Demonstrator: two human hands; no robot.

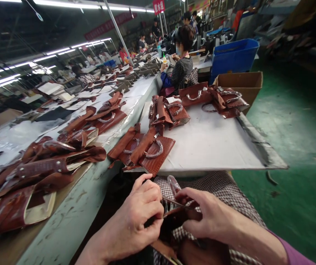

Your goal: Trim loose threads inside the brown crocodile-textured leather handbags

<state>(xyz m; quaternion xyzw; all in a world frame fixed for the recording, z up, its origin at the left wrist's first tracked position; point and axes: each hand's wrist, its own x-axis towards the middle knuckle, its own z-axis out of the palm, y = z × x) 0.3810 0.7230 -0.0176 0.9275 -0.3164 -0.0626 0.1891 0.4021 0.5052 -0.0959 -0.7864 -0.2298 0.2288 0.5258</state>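
A brown leather handbag rests on my lap over a checked cloth, its upper part between my two hands. My left hand pinches the bag's edge at the left, thumb and fingers pressed together. On the other side my right hand has its thumb and fingers closed around the edge near a plastic-wrapped handle. Between the hands a thin dark edge runs across the bag's opening. My fingers and the dim light hide the details there.
Ahead, a white board carries several brown handbags. More brown bags line the long table at left. A seated person in stripes works beyond, near a blue bin and a cardboard box. Green floor lies right.
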